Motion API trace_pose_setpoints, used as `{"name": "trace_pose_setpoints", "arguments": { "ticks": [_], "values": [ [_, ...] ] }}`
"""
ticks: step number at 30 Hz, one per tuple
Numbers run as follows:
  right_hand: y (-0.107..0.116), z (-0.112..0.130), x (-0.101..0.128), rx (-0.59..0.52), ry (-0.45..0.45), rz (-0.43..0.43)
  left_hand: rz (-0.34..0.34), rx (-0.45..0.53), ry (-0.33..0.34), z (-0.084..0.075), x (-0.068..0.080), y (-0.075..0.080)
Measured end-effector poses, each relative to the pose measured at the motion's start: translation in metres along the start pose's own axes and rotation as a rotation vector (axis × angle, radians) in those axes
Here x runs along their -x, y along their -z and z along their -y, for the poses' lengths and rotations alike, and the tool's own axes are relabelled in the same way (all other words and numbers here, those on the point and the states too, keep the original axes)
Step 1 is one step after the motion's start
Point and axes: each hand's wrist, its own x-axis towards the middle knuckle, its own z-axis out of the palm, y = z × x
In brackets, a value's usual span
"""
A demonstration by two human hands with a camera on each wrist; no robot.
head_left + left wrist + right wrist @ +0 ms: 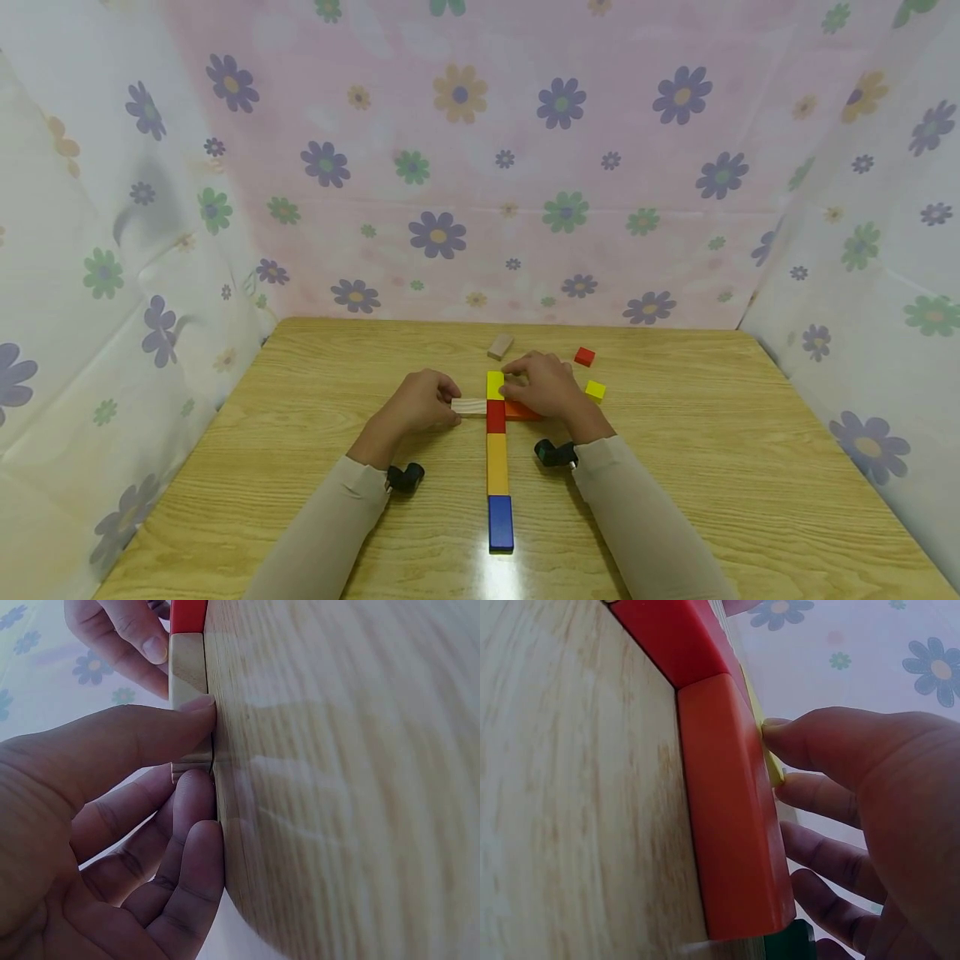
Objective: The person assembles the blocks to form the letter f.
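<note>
While the head view shows the whole layout, a coloured line of blocks running up the centre of the table (675, 467) from a blue block (500, 522) through an orange-yellow one (497, 463) to a red block (496, 416) and yellow block (495, 384), only the wrist views show the grips. In the left wrist view, the left hand (422, 402) pinches a plain wooden block (189, 675) between thumb and curled fingers, its end touching the red block at top centre. In the right wrist view, the right hand (546, 386) has its thumb tip pressed to the orange block (731, 817), fingers loosely curled beside it. Spare blocks lie upper right of the hands.
</note>
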Motion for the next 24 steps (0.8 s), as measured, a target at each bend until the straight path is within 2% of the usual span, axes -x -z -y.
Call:
{"name": "trace_pose_setpoints", "arguments": {
  "ticks": [24],
  "values": [
    [-0.0004,0.0001,-0.0002,-0.003,-0.001,-0.006,-0.001,-0.004,-0.015,-0.0013,0.001,0.001]
  ]
}}
